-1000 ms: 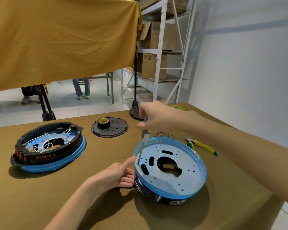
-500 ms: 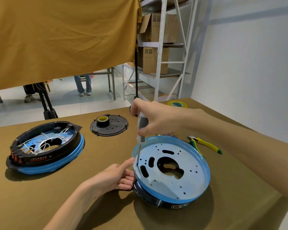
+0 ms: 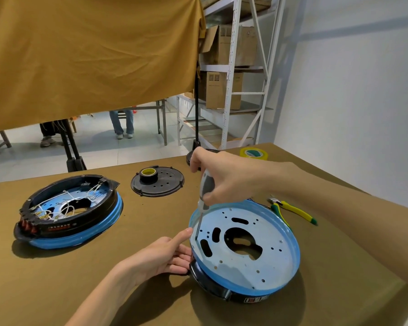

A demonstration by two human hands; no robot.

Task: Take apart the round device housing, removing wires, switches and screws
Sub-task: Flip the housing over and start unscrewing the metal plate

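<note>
Nearest, the left hand point(image 3: 161, 256) braces the round housing point(image 3: 245, 250) on the surface, fingers loosely spread against its rim. Beyond, the right hand point(image 3: 224, 182) grips a screwdriver point(image 3: 204, 198), fingers curled round it. If the tip slips, it could jab the thumb.

No legible text anywhere (labels too blurred).
</note>
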